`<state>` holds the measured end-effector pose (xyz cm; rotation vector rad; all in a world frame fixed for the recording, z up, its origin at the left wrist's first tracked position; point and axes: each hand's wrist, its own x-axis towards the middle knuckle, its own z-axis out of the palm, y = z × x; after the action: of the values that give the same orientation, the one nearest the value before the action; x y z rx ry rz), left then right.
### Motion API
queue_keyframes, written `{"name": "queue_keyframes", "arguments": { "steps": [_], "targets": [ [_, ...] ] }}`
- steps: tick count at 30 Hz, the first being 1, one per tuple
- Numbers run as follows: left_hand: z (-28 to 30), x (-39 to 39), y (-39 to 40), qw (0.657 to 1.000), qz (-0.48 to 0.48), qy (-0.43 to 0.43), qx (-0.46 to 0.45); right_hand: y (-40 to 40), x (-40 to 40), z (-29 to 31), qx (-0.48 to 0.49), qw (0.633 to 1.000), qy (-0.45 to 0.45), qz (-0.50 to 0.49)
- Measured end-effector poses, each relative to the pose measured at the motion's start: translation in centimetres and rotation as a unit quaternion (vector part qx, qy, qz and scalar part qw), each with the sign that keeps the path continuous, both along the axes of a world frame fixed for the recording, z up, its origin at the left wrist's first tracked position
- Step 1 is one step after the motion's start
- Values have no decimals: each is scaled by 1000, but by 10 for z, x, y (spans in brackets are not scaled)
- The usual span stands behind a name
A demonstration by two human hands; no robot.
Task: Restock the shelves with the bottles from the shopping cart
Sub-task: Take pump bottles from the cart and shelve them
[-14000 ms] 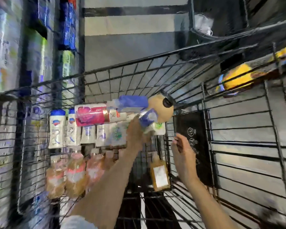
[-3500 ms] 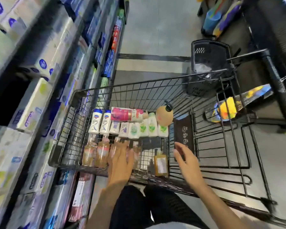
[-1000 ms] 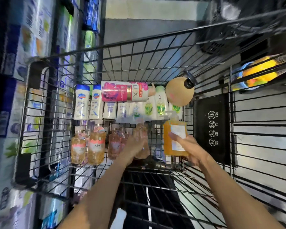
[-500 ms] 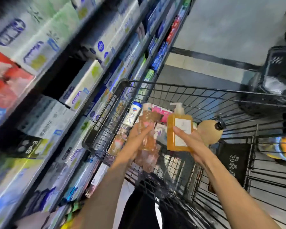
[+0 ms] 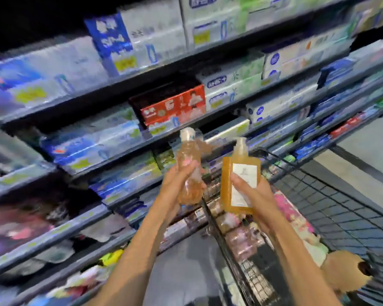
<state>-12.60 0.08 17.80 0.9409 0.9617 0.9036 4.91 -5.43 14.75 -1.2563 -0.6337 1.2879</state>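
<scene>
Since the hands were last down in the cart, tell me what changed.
Both hands took bottles and raised them toward the shelves: left hand holds a pinkish bottle, right hand an amber pump bottle. The round tan bottle stays in the cart.

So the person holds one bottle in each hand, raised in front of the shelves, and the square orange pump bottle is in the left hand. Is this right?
Not quite. The head view shows the square orange pump bottle in the right hand; the left hand holds the rounder amber bottle. The rest stands: one bottle in each hand, raised in front of the shelves.
</scene>
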Motion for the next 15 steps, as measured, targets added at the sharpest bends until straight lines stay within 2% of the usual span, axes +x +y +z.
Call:
{"name": "queue_keyframes", "arguments": {
  "steps": [9, 15],
  "targets": [
    [64, -179, -45, 982, 166, -5, 91, 13, -162, 73, 95, 985, 8, 147],
    [104, -312, -71, 966, 218, 8, 137, 18, -303, 127, 174, 965, 31, 194]
  ]
}}
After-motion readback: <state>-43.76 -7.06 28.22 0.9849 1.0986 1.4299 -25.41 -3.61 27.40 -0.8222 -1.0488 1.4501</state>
